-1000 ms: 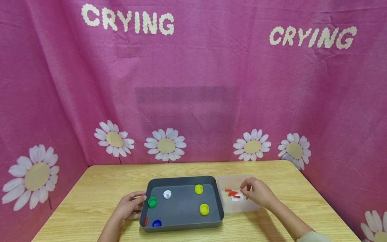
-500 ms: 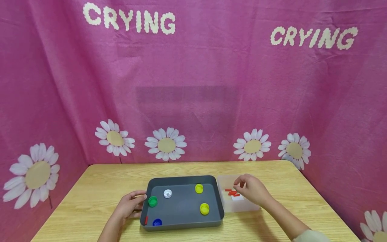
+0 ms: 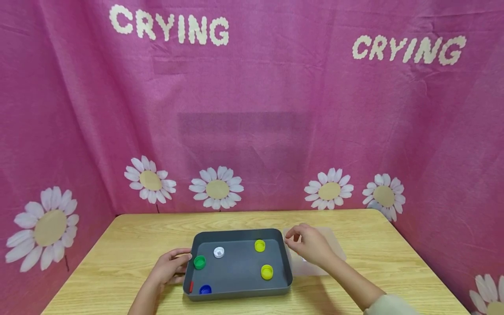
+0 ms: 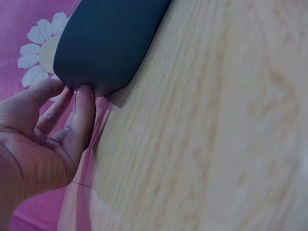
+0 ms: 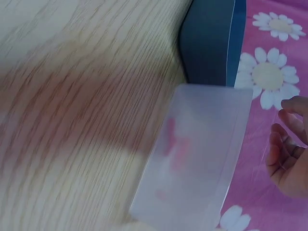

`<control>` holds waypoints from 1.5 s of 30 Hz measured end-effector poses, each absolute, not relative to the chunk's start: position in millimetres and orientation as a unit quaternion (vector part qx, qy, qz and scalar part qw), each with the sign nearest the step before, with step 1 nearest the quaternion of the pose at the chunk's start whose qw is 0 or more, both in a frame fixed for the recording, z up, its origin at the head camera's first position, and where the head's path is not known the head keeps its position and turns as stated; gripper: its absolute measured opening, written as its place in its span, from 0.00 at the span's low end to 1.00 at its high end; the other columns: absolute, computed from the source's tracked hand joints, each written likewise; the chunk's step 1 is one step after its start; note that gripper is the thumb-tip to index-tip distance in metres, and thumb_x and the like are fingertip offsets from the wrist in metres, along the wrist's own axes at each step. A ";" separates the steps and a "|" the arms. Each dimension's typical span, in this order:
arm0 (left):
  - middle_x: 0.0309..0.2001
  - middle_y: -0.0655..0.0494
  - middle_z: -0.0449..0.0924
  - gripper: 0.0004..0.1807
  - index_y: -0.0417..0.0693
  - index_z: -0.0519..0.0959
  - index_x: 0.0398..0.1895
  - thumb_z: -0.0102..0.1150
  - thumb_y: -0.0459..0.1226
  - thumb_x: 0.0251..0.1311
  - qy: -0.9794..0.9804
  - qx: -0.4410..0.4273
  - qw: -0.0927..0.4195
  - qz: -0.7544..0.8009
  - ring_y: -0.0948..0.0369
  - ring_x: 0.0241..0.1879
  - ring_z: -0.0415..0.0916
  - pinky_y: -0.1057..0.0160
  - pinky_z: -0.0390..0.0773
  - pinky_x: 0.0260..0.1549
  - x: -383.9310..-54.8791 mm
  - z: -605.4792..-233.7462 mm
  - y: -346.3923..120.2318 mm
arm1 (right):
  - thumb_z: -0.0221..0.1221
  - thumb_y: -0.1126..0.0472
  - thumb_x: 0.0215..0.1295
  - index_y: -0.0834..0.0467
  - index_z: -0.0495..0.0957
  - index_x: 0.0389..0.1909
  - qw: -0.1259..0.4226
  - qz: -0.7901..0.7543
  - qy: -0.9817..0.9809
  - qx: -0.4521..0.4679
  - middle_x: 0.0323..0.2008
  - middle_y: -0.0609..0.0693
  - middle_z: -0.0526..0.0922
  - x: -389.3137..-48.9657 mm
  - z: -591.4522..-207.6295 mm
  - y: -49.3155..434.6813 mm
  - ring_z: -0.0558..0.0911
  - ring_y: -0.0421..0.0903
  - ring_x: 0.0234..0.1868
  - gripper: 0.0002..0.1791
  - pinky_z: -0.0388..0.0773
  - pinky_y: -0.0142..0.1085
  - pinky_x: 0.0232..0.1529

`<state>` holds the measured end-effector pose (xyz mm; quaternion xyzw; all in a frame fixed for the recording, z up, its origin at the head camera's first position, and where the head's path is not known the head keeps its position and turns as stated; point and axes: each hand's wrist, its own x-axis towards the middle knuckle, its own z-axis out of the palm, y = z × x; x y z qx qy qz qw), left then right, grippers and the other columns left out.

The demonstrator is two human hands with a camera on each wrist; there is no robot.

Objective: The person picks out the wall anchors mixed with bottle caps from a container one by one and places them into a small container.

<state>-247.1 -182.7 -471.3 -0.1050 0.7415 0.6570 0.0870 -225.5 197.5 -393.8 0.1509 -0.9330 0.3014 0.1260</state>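
Observation:
My left hand (image 3: 170, 265) grips the left wall of a dark grey tray (image 3: 236, 296), its thumb and fingers at the tray's corner in the left wrist view. Inside the tray lie a green bottle cap (image 3: 199, 262), a white cap (image 3: 218, 252) with something small in it, a blue cap (image 3: 205, 289), two yellow caps (image 3: 267, 272) and a red stick (image 3: 191, 287). My right hand (image 3: 311, 247), fingers curled and fingertips close together, hovers above a translucent box (image 3: 315, 270) by the tray's right rim. Whether anything is between those fingertips cannot be seen.
Blurred red pieces (image 5: 179, 151) show through the translucent box's wall in the right wrist view. Box and tray stand side by side on a wooden table (image 3: 138, 232). Behind the table hangs a pink cloth (image 3: 252, 144) with printed daisies.
My right hand has moved left across the translucent box to the tray's right rim and now hides the red sticks in the box. My left hand stays on the tray.

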 end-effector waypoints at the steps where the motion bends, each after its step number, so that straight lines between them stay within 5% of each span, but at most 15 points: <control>1: 0.34 0.53 0.81 0.21 0.39 0.73 0.56 0.57 0.38 0.60 0.742 -0.106 0.085 0.657 0.59 0.28 0.81 0.58 0.82 0.26 -247.1 -470.8 -182.0 | 0.64 0.61 0.54 0.53 0.81 0.29 0.124 0.300 -0.934 0.150 0.25 0.45 0.73 -225.4 -393.8 194.6 0.67 0.37 0.17 0.02 0.67 0.27 0.18; 18: 0.33 0.53 0.81 0.21 0.40 0.74 0.56 0.58 0.39 0.59 0.745 -0.117 0.088 0.651 0.60 0.28 0.81 0.58 0.82 0.26 -244.0 -469.4 -182.5 | 0.66 0.58 0.53 0.52 0.80 0.28 0.123 0.264 -0.930 0.226 0.25 0.44 0.73 -221.6 -404.0 146.7 0.65 0.34 0.23 0.04 0.63 0.26 0.23; 45: 0.33 0.53 0.81 0.23 0.39 0.72 0.57 0.57 0.40 0.60 0.745 -0.099 0.094 0.654 0.60 0.28 0.80 0.58 0.82 0.27 -243.9 -469.4 -184.3 | 0.66 0.52 0.53 0.49 0.82 0.30 0.046 0.258 -0.921 0.289 0.26 0.42 0.76 -217.1 -416.6 54.4 0.71 0.30 0.27 0.07 0.68 0.23 0.27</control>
